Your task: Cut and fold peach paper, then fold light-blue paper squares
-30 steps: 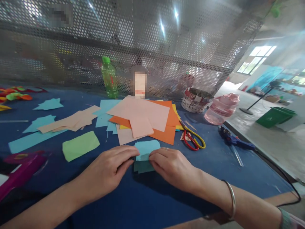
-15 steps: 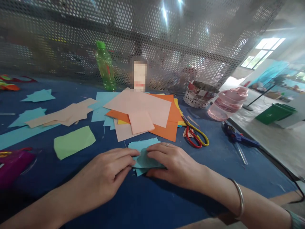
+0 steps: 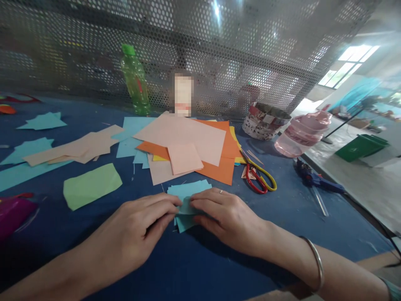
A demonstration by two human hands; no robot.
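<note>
Head view: left hand [image 3: 133,223] and right hand [image 3: 227,217], fingers pressed together, hold blue paper [image 3: 187,193] between their tips; uneven pressure could slide the sheets apart.

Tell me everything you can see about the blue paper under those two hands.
The blue paper is thin, matte light-blue sheets in uneven layers, with corners poking out at angles. It lies flat on the blue tabletop, near the orange paper. The left hand and right hand press it from both sides.
</note>
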